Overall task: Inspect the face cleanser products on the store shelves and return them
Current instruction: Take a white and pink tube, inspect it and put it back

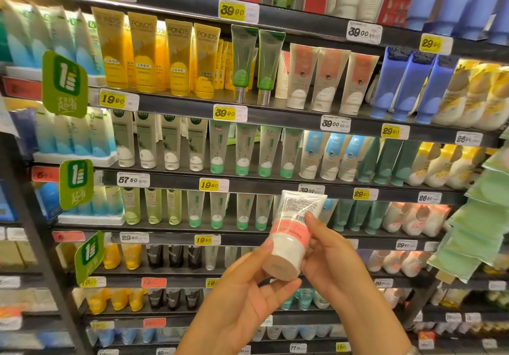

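A white face cleanser tube with a coral band (pixel 292 233) is held up in front of the shelves, cap end toward me, its printed back with a barcode facing up. My left hand (pixel 248 294) pinches the tube's white cap between thumb and fingers. My right hand (pixel 327 255) grips the tube's side from the right, thumb near the barcode. Matching coral and white tubes (pixel 327 79) stand in a row on an upper shelf, to the right of two green tubes (pixel 256 62).
Dark shelves (pixel 275 117) with yellow and white price tags hold rows of tubes: yellow Pond's tubes (pixel 176 57), blue tubes (pixel 413 84), white and green tubes (pixel 242 148). Green promo signs (pixel 64 84) stick out at left. Green packets (pixel 476 228) hang at right.
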The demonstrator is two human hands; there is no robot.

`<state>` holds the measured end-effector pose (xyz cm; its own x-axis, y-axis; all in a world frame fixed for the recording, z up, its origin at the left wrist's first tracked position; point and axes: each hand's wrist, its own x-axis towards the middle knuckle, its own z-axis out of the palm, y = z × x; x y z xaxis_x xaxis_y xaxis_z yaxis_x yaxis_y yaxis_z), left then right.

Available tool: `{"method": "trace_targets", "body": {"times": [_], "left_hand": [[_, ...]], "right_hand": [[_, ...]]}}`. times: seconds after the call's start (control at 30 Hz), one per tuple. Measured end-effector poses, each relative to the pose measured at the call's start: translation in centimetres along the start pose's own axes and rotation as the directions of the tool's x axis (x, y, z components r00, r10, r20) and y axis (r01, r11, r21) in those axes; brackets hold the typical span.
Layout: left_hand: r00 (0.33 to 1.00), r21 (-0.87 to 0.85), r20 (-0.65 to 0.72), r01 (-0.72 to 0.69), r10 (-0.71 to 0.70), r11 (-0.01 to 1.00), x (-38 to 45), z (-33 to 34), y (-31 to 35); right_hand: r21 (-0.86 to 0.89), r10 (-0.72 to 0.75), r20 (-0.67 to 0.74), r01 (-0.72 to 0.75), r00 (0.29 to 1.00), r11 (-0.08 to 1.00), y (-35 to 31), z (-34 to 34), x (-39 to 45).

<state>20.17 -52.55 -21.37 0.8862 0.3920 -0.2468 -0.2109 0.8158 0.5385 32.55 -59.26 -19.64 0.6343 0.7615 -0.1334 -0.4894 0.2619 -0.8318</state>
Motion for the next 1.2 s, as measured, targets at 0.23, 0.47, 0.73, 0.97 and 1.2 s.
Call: {"method": "trace_targets", "body": {"times": [0.23, 0.47, 0.73, 0.97, 1.2], "left_hand": [[0.991, -0.144, 0.103, 0.099, -0.084, 0.985, 0.08, -0.17, -0.23], [0.995, -0.127, 0.085, 0.054, -0.043, 0.990, 0.14, -0.39, -0.43], [0.996, 0.101, -0.063, -0.055, 0.062, 0.993, 0.25, -0.79, -0.55], [0.999, -0.025, -0.043, -0.006, 0.005, 1.000, 0.09, -0.40, -0.72], [0.994, -0.204, 0.083, 0.092, -0.077, 0.975, 0.06, -0.22, -0.50]], "right_hand": [[0.035, -0.091, 0.022, 0.090, 0.996, 0.995, 0.23, 0.08, -0.31], [-0.013, -0.151, 0.074, 0.153, 0.986, 0.988, 0.46, 0.37, -0.75], [-0.219, -0.120, 0.118, 0.144, 0.986, 0.965, 0.65, 0.08, -0.54], [-0.256, -0.174, 0.065, 0.185, 0.983, 0.949, 0.76, -0.11, -0.41], [0.016, -0.198, 0.082, 0.197, 0.977, 0.980, 0.36, -0.18, -0.44]]}}
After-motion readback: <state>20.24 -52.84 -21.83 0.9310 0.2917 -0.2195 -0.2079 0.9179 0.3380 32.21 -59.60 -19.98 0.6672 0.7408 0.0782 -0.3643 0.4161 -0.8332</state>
